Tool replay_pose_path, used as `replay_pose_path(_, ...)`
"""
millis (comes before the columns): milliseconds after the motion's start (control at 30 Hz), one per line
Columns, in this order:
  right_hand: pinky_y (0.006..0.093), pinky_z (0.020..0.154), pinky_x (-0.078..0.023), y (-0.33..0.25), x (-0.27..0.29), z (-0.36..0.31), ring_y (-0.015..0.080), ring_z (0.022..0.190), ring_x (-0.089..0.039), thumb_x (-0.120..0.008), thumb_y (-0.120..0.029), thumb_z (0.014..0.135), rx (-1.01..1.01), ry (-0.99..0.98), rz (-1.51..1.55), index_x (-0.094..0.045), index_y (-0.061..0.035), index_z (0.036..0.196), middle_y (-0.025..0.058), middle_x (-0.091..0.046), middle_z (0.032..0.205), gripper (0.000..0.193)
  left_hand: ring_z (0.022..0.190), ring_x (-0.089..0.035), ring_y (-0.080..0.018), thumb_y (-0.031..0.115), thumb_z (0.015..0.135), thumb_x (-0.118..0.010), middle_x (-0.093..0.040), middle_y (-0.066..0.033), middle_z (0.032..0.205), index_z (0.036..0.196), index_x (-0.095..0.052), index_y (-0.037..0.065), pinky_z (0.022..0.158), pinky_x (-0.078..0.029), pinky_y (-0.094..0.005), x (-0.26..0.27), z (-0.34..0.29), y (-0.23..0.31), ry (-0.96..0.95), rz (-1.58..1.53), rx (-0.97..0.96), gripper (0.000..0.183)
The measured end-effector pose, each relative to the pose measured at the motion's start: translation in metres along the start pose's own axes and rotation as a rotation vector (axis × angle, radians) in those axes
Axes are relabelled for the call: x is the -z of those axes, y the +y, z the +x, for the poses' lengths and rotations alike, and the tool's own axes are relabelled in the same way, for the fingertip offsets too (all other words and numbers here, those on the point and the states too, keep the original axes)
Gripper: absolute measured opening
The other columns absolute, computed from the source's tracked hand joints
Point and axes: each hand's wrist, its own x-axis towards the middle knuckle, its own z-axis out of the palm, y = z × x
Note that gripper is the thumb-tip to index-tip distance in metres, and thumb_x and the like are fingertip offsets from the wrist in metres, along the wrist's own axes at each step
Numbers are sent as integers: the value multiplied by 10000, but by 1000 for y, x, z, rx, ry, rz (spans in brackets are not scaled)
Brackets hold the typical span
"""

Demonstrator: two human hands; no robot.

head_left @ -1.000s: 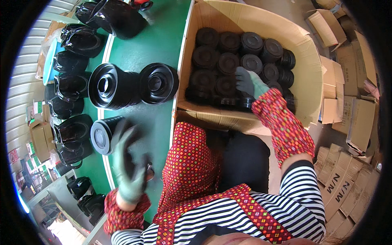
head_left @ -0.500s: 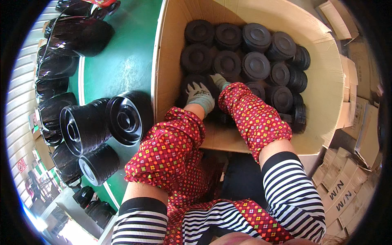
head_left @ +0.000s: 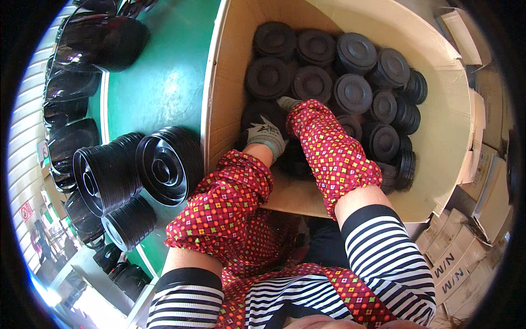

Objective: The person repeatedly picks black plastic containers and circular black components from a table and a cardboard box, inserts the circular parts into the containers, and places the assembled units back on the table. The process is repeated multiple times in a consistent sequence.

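Both my hands are in grey-green work gloves and reach into a large cardboard box (head_left: 433,131). My left hand (head_left: 267,137) lies against the near side of a stack of black round plates (head_left: 258,111) at the box's left side, its fingers bent over the edge. My right hand (head_left: 288,103) is at the right side of the same stack; the patterned sleeve hides most of it. Further stacks of black plates (head_left: 312,83) stand in rows beyond and to the right. Some near the front lie on their sides, partly hidden by my right arm.
On the green table (head_left: 159,82) to the left, stacks of glossy black plates (head_left: 164,164) lie on their sides. Black wrapped bundles (head_left: 101,44) line the table's far left. Flattened cardboard (head_left: 460,263) is piled right of the box.
The view has shifted slightly, so the box contents sit further right. The fingers of my left hand, spread before, are now more bent over the stack. Both hands stay at that stack.
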Motion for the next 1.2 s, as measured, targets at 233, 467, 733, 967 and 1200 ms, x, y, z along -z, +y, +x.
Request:
replay_pose_path(233, 444, 1083, -513, -10, 11, -37, 309, 1263, -657, -473, -419, 1092, -2, -51, 165, -670, -102, 1378, 156, -671, 1408, 470, 1439, -512, -460, 735, 915, -615, -429, -347, 1602, 1639, -156, -118, 1162, -453, -514, -8, 6, 0, 77, -29, 110, 1210)
replay_pose_path(467, 429, 1102, -503, -21, 15, -63, 298, 1276, -644, -463, -385, 1111, 5, -50, 362, -636, -70, 1418, 150, -656, 1434, 473, 1474, -457, -489, 766, 902, -613, -358, -416, 1605, 1631, -80, -151, 1184, -412, -560, -5, 1, -1, 75, -45, 124, 1287)
replay_pose_path(733, 412, 1123, -493, -44, 53, -134, 285, 1290, -630, -452, -346, 1131, 67, -206, 1192, -597, -34, 1465, 144, -638, 1464, 479, 1402, -520, -516, 691, 935, -635, -474, -392, 1541, 1586, -158, -215, 1169, -417, -567, 16, -25, 13, 166, -10, 65, 1213)
replay_pose_path(967, 398, 1141, -484, -76, 106, -257, 273, 1302, -617, -442, -312, 1150, 175, -361, 1600, -563, -3, 1506, 139, -622, 1490, 487, 1361, -499, -584, 649, 939, -639, -414, -406, 1570, 1545, -341, -194, 1117, -423, -645, 18, -68, 3, 530, 153, -126, 1080)
replay_pose_path(1200, 422, 1187, -462, -83, 132, -419, 290, 1382, -574, -387, -292, 1165, 513, -35, 1388, -445, 6, 1584, 164, -559, 1549, 517, 1321, -483, -608, 487, 950, -654, -443, -454, 1470, 1509, -447, -105, 1071, -433, -672, -9, -220, -5, 1001, 192, -317, 841)
